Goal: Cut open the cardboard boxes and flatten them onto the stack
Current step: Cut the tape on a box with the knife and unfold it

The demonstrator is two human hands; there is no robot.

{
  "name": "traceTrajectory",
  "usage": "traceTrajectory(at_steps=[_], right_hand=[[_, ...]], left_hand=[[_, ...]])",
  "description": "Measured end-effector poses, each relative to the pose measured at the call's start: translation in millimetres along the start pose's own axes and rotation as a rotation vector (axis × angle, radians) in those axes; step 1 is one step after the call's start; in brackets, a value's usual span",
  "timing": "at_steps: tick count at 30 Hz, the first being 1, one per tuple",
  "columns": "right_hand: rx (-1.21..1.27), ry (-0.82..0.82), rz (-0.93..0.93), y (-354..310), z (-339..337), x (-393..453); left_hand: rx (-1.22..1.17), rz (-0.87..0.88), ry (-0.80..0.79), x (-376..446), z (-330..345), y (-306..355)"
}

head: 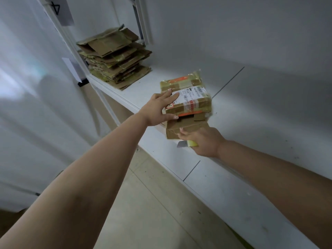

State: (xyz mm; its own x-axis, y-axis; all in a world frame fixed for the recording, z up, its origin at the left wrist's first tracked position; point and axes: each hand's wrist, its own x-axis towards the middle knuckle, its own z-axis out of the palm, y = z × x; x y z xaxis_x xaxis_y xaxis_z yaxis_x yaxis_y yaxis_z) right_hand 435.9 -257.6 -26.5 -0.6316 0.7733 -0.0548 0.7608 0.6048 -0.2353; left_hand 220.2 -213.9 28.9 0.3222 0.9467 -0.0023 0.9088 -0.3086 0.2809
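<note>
A small taped cardboard box (pixel 190 97) with a white shipping label lies on the white shelf (pixel 233 141). Its near end flap (pixel 186 129) hangs open over the shelf's front edge. My left hand (pixel 158 108) grips the box's left side, fingers on top and thumb along the lower edge. My right hand (pixel 201 141) holds a yellow utility knife (pixel 186 143) with its blade out, while its fingers touch the open flap. A stack of flattened boxes (pixel 115 56) sits at the far left end of the shelf.
A white wall runs behind the shelf. A white upright post (pixel 70 42) with paper tags stands left of the stack. Below the shelf are a beige tiled floor (pixel 143 203) and brown cardboard (pixel 111 103).
</note>
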Motion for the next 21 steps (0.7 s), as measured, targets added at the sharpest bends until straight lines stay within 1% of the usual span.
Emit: traceTrajectory(at_steps=[5,8,9,10,13,14,15,17,19,21], right_hand=[[0.015,-0.027,0.038,-0.8,-4.1,1.0],[0.032,0.021,0.053,-3.8,-5.0,0.5],[0.039,0.089,0.057,-4.1,-4.4,-1.1],[0.054,0.205,0.057,-4.6,-3.7,-3.2],[0.036,0.644,0.077,-2.5,-7.4,-6.4],[-0.007,0.730,0.100,0.0,-13.6,-5.9],[-0.055,0.769,0.122,3.2,-19.2,-4.2],[-0.169,0.734,0.137,8.0,-26.5,0.1],[-0.250,0.632,0.147,9.6,-31.3,5.5],[-0.278,0.552,0.167,10.5,-30.3,13.0]], left_hand=[[0.011,-0.045,-0.008,-13.2,-3.3,-5.5],[0.018,-0.064,0.042,-17.1,2.6,-0.2],[0.022,-0.073,0.064,-17.6,5.4,2.8],[0.023,-0.091,0.086,-18.2,8.4,5.6],[0.052,-0.134,0.140,-18.1,16.1,14.0],[0.067,-0.139,0.151,-17.3,17.8,16.7],[0.080,-0.143,0.160,-16.2,18.9,18.8],[0.093,-0.147,0.167,-14.4,18.9,20.4],[0.095,-0.143,0.167,-13.2,17.6,19.0],[0.112,-0.120,0.161,-12.2,16.0,15.4]])
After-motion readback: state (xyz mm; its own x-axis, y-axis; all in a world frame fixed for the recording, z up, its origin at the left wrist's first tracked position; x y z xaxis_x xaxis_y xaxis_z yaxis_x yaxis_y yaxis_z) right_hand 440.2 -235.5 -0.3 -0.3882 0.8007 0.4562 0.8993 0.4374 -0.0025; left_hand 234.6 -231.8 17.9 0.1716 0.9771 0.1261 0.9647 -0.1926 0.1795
